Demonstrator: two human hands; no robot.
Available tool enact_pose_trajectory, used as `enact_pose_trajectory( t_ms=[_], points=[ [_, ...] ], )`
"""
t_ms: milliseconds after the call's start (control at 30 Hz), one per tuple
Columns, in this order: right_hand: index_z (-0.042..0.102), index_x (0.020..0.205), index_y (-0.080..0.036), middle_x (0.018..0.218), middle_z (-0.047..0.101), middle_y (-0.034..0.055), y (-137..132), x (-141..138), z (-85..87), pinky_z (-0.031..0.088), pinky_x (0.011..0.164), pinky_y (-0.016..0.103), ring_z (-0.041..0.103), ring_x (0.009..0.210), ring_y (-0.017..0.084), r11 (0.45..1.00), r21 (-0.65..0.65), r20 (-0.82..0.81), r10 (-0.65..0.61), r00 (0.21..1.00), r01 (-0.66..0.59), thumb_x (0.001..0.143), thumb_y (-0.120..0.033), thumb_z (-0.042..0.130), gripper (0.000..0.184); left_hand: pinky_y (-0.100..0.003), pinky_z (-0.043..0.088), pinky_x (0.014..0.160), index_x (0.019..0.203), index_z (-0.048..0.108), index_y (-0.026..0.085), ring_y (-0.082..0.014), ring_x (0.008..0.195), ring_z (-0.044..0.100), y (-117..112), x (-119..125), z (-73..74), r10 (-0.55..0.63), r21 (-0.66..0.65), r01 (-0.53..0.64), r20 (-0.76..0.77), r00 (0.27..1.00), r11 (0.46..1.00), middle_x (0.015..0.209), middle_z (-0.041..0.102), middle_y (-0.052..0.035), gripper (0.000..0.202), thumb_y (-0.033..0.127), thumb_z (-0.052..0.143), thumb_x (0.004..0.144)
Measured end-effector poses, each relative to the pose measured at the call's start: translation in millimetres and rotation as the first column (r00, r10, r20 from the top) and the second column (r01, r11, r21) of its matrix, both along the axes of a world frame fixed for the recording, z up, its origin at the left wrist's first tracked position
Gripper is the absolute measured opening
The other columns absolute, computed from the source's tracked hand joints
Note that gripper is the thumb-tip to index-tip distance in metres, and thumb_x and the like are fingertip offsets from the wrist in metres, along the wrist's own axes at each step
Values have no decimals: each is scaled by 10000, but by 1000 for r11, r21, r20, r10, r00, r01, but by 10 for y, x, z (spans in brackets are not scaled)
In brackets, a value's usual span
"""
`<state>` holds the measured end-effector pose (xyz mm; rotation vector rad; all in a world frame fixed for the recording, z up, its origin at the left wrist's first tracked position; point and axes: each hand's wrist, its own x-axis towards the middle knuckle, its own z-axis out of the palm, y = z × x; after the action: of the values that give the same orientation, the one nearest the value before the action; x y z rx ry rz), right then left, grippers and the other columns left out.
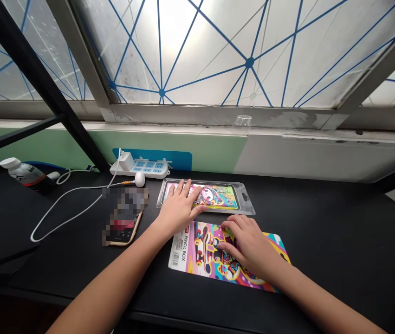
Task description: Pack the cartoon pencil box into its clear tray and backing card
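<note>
The left grip (179,204), spread open, lies across the left part of the colourful case (223,197) in its clear tray (248,202); nearer and right, the loosely open right grip (245,240) rests on the printed card (182,250).

From a single head-worn camera, close above the near side of the black desk (339,222), we look forward and down past our left hand (177,206) and right hand (249,243), facing the window (197,55) beyond the desk.
</note>
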<state>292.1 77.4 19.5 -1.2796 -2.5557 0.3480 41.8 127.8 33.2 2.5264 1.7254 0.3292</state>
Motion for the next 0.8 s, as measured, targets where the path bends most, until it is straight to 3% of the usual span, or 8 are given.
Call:
enact_pose_trajectory(
  t_ms=[100, 300, 467, 567, 700, 800],
  points=[
    [565, 949, -208, 1001, 634, 102, 12, -35, -52, 480, 807, 446, 591, 923, 277, 996, 56, -6, -69, 998, 69, 1007, -508, 518, 309, -634, 271, 1200, 1534, 472, 244, -408, 1546, 254, 5, -10, 19, 5, -15, -5, 21, 1000, 1000, 1668, 317, -157, 649, 637, 327, 1038],
    [541, 1041, -205, 1007, 619, 101, -6, -50, -87, 473, 797, 441, 583, 915, 280, 982, 144, -27, -120, 992, 123, 1003, -505, 530, 302, -640, 282, 1189, 1504, 508, 247, -406, 1542, 267, 24, -6, 48, 8, -38, -6, 65, 998, 999, 1654, 359, -137, 611, 602, 288, 1058],
    [480, 881, -233, 920, 609, 69, -61, -70, -34, 465, 740, 393, 576, 819, 242, 988, 91, -54, -120, 991, 124, 989, -472, 557, 273, -638, 320, 1161, 1423, 579, 266, -386, 1526, 319, 21, -1, 74, 20, -16, -19, 87, 996, 1000, 1621, 427, -117, 536, 562, 305, 1070],
    [463, 868, -242, 786, 611, 21, -69, -16, 89, 433, 644, 334, 568, 681, 199, 990, 7, -108, -140, 984, 142, 984, -486, 543, 282, -645, 337, 1145, 1245, 679, 267, -375, 1516, 346, 26, 0, 86, 31, -1, -31, 146, 989, 1000, 1572, 502, -108, 460, 527, 341, 1072],
    [511, 826, -250, 651, 595, -17, 140, 345, 288, 374, 581, 313, 537, 589, 181, 965, -92, -97, -256, 962, 247, 956, -614, 515, 386, -647, 313, 1166, 934, 683, 227, -335, 1507, 377, 34, -11, 81, 2, 1, -2, 211, 977, 1000, 1516, 567, -107, 376, 434, 400, 1070],
    [566, 750, -248, 667, 631, -10, 457, 824, 319, 377, 580, 305, 553, 621, 179, 917, -267, -58, -323, 945, 297, 947, -683, 477, 486, -648, 283, 1189, 898, 633, 224, -312, 1504, 389, 31, -26, 73, -55, -20, 60, 207, 977, 998, 1511, 573, -106, 272, 409, 491, 1037]
  ],
)
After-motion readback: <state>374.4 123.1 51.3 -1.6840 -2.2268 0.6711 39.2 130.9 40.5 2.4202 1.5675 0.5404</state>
